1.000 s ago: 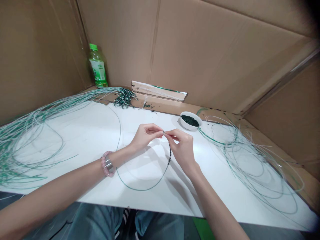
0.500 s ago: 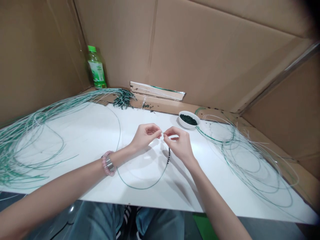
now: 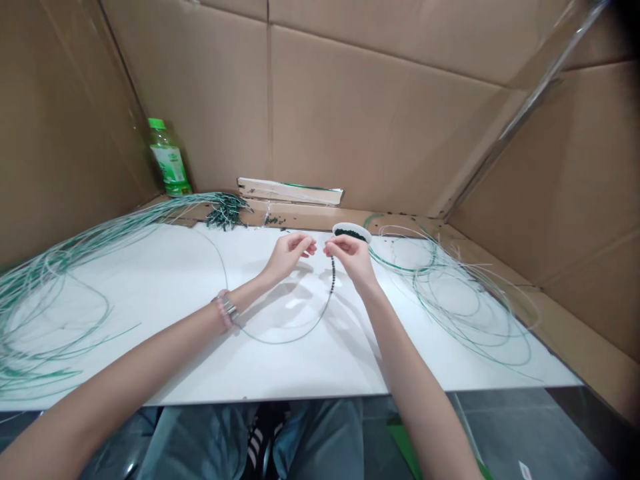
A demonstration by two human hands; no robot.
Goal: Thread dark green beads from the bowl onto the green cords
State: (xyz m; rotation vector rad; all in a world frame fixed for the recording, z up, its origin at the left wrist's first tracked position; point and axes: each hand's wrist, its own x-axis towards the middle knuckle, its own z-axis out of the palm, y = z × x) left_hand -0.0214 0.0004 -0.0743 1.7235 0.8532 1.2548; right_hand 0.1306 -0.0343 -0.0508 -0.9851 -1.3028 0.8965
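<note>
My right hand (image 3: 350,257) pinches the end of a thin green wire (image 3: 290,343). Dark beads (image 3: 333,275) are strung on the wire just below those fingers, and the rest curves over the white table towards my left wrist. A small gap to the left, my left hand (image 3: 291,253) has its thumb and forefinger pressed together; anything between them is too small to make out. Just behind my right hand stands a white bowl (image 3: 369,235) of dark green beads (image 3: 351,234), partly covered by that hand.
Green and white wires (image 3: 55,267) spread over the left side, ending in a beaded bundle (image 3: 226,211). Loose wire coils (image 3: 465,300) lie at the right. A green bottle (image 3: 170,162) stands at the back left by the cardboard walls (image 3: 350,120).
My hands have moved slightly apart, with the beaded wire still at my right hand. The camera view has shifted, so the bowl and wires appear further left.
</note>
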